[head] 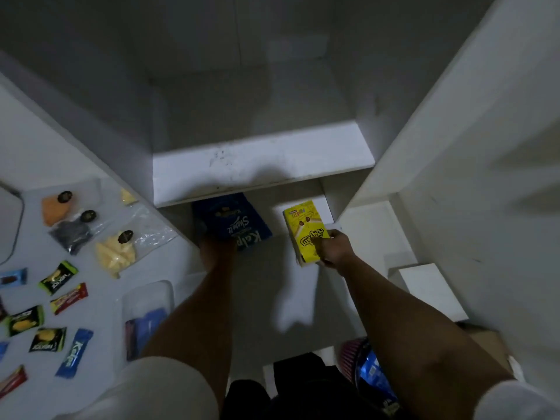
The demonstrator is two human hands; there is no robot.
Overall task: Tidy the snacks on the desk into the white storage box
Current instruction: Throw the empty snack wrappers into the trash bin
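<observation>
A: Snacks! Where are they all?

B: Two are in the hands. The right hand [335, 248] has its fingers and thumb curled round a yellow box [306, 231]. The box is lifted a bit and tilted, under a white shelf [263, 165].

A: And the other hand?

B: The left hand [216, 247] is at the near end of a blue box [235, 221]. It seems to hold that end, but it is dark there and I cannot see the fingers well. The blue box lies just beyond that hand, with its far end under the shelf.

A: Are the two boxes touching?

B: No. There is a gap between them. The blue box is left of the yellow one.

A: What is left of the left hand?

B: Lots of snacks lie on the desk [27, 153]. There is a clear bag of yellow pieces [116, 253], a clear bag of dark pieces [72, 233] and a clear bag with an orange piece [56, 209]. Closer to the person lie small green packets [59, 277], a red bar [69, 297] and a long blue packet [74, 351].

A: Anything near the left arm?

B: A clear tub [148, 313] stands just left of the arm. Something blue is inside it.

A: And by the right arm?

B: A blue packet [374, 377] is low down, just under the right arm.
</observation>
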